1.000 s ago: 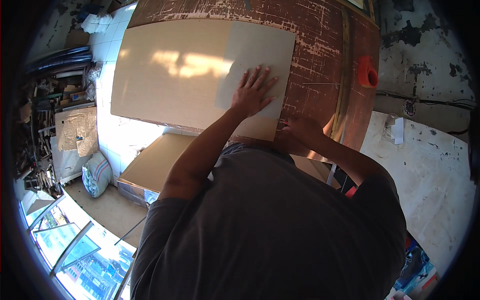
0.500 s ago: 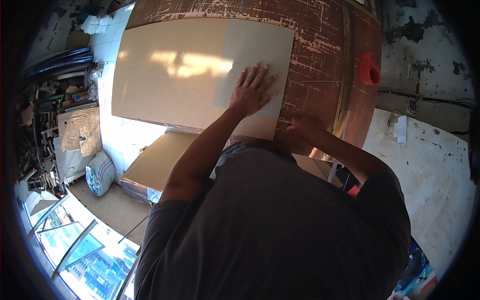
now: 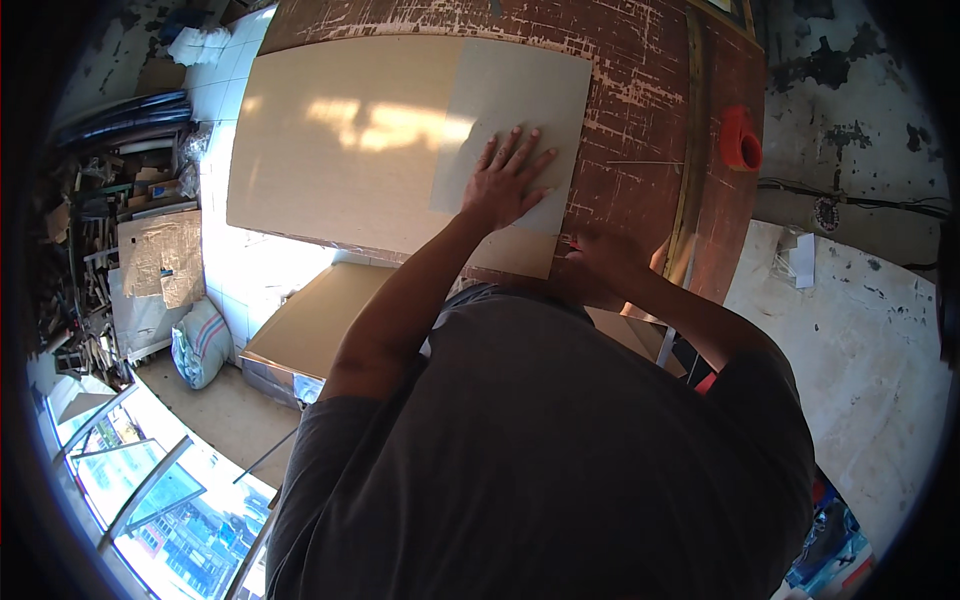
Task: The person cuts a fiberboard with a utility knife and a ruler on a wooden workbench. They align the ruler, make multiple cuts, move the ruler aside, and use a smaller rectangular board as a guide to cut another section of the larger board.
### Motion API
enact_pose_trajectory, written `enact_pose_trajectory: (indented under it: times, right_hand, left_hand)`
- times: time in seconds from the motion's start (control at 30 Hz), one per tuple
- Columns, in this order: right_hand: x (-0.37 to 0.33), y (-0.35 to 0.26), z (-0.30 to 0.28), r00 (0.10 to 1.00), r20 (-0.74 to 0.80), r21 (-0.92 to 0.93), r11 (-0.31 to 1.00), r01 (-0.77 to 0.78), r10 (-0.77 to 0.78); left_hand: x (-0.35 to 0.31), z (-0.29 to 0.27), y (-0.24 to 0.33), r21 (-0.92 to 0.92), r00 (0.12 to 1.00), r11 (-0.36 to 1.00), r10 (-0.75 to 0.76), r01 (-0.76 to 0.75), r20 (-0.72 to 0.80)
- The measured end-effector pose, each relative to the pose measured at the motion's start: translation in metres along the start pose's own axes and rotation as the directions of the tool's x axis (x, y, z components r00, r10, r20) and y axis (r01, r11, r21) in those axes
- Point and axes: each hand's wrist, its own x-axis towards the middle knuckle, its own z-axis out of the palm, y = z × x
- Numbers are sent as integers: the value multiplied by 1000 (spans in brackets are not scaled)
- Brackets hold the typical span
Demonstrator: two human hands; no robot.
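Note:
A large tan sheet of board (image 3: 340,190) lies flat on a scratched red-brown table (image 3: 640,120). Over its right part is a greyer rectangular sheet (image 3: 500,85), its right edge close to the board's. My left hand (image 3: 505,183) presses on the grey sheet, palm down with fingers spread. Just right of the board's near right corner, my right hand (image 3: 603,262) is closed around a slim red tool (image 3: 573,244). Only a bit of the tool shows, pointing toward the sheet's edge; the fingers and shadow hide the rest.
A red tape dispenser or ring-shaped object (image 3: 740,140) sits at the table's right. Below the table's left side is another brown panel (image 3: 320,315). Stacked scraps (image 3: 95,250) and a white sack (image 3: 202,343) stand at the left; a pale panel (image 3: 840,370) leans at right.
My right hand has shifted slightly left, bringing the red tool closer to the board's right edge. The left hand stays flat on the grey sheet.

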Motion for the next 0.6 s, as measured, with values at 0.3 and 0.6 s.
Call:
enact_pose_trajectory:
  times: [0.3,0.6]
  right_hand:
    - [8,9,4,998,64,-36,999,27,-25]
    - [9,23,7,992,124,-67,997,46,-37]
  left_hand:
    - [3,-1,1,16,1000,1000,14,-14,-15]
    - [1,1,1,33,1000,999,3,-3,9]
